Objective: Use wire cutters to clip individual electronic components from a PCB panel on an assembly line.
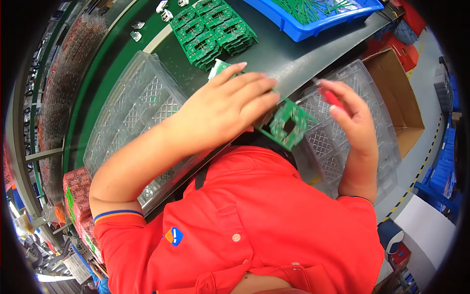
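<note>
My left hand [230, 105] lies across a green circuit board [289, 125], its fingers bent over the board, which juts out to the right past the fingertips. The thumb is mostly hidden. A green piece with a white part [219, 68] shows beyond the knuckles; whether it belongs to the same board I cannot tell. My right hand [350, 110] is raised to the right of the board, closed around a small red-handled tool [334, 99] with a thin metal tip pointing up and left. The tool is apart from the board; its exact kind is unclear.
Stacked green circuit boards [213, 32] stand at the far side of the dark bench [284, 63]. Behind them right is a blue tray [298, 32] of green strips. Clear plastic trays [132, 115] flank me, with another [342, 127] beside a cardboard box [399, 98]. Small white parts [166, 14] lie far left.
</note>
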Demonstrator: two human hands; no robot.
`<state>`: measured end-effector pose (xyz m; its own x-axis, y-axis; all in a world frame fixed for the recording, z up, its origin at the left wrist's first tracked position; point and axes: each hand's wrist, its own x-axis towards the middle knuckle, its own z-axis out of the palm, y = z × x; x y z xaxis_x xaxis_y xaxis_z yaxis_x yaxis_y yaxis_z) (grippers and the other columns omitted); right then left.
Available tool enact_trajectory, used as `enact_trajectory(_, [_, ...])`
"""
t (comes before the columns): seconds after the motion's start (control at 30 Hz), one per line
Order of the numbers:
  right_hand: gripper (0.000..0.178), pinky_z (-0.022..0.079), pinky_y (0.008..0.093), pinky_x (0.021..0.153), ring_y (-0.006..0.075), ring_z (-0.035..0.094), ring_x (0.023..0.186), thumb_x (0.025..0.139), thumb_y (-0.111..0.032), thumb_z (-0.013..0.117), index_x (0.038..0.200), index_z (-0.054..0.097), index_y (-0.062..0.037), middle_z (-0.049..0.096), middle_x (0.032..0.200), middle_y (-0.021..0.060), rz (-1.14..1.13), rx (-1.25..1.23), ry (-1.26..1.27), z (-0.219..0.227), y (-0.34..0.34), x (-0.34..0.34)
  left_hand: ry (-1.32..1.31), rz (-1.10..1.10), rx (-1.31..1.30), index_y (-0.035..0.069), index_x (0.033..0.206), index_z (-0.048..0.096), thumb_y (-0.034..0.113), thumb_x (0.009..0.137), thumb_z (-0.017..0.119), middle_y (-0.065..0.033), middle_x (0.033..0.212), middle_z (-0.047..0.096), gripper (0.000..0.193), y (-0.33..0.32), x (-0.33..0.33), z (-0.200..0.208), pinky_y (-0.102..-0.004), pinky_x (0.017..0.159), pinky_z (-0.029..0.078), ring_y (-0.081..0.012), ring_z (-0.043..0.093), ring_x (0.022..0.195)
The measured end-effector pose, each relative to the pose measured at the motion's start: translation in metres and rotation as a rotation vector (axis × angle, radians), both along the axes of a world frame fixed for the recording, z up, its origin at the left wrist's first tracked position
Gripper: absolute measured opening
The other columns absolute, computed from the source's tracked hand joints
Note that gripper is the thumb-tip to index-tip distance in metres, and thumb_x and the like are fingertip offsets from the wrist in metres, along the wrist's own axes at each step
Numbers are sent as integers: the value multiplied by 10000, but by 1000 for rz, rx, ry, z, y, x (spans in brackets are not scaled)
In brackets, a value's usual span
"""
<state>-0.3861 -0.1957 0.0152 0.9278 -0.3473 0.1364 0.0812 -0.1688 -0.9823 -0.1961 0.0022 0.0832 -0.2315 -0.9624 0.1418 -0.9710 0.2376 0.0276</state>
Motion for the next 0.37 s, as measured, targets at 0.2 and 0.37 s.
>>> enact_trajectory(0.2, [447,394,307,900,225,530,1017,683,-107,564,1108,560,31,548,1046,138,218,-171,12,44,25,19,-231,87,-56,108,1164,537,201,709,623,-98,1264,492,473,49,-8,33,-410,987,341,-245,489,1141])
enact_trajectory(0.37, [474,380,315,922,258,530,1016,677,-116,593,1132,553,12,549,1057,131,314,-349,4,63,43,38,-334,161,-46,87,1136,544,153,784,496,-95,1286,464,361,79,-10,45,-395,994,349,-219,464,1166])
